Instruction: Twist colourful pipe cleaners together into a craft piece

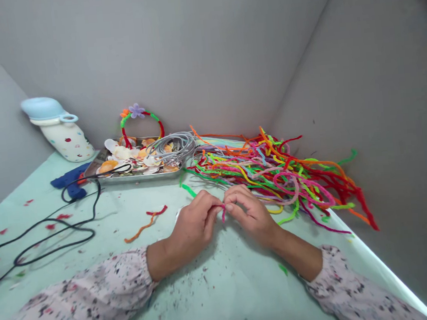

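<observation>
Over the middle of the table, my left hand [194, 223] and my right hand [252, 217] meet with their fingertips almost touching. Both pinch a short magenta pipe cleaner [224, 214], whose end pokes down between them; the rest of it is hidden by the fingers. Just beyond my hands a short green pipe cleaner piece [188, 190] lies on the table. To the left of my left hand are an orange pipe cleaner piece [140, 229] and a red one joined to it. A big tangled pile of coloured pipe cleaners [259, 168] spreads behind and right of my right hand.
A metal tray [143, 177] holds shells, coiled grey wire [176, 146] and a headband [162, 127] with felt flowers. Left of it are a blue glue gun [72, 181], its black cord [53, 220] and a white bottle [64, 136]. Grey walls enclose the mint-covered table.
</observation>
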The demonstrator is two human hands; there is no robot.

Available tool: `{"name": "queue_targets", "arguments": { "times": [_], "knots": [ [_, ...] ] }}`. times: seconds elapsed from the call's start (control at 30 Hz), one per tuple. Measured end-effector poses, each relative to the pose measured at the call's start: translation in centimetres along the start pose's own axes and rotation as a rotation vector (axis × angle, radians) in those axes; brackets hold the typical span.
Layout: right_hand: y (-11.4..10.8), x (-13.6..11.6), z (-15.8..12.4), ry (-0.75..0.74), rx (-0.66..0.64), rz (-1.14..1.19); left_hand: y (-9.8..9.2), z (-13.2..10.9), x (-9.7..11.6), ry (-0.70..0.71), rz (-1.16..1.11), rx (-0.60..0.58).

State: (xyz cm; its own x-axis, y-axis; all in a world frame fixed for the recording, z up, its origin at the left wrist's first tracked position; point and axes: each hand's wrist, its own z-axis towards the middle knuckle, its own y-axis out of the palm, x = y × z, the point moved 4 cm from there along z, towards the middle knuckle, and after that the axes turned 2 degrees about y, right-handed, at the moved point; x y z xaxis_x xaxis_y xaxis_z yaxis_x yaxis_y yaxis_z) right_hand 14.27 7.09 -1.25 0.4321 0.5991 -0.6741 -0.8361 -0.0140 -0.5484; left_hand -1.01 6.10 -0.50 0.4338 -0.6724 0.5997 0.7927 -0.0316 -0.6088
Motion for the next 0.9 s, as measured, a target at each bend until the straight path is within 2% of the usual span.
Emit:
{"name": "queue_targets", "arguments": {
  "times": [0.2,0.37,0.7,0.9],
  "knots": [
    [0.02,0.29,0.07,0.031,-0.04,0.091,0.01,0.05,-0.02,0.005,0.001,-0.002],
    [-0.16,0.52,-0.04,0.039,-0.012,0.078,0.05,-0.02,0.08,0.018,-0.003,-0.003],
    [0.17,0.74,-0.05,0.058,-0.05,0.151,0.02,0.14,0.1,0.028,-0.003,-0.012],
    [-0.21,0.46,-0.16,0.014,0.015,0.104,-0.18,0.04,-0.39,-0.071,-0.076,0.035]
  ]
}}
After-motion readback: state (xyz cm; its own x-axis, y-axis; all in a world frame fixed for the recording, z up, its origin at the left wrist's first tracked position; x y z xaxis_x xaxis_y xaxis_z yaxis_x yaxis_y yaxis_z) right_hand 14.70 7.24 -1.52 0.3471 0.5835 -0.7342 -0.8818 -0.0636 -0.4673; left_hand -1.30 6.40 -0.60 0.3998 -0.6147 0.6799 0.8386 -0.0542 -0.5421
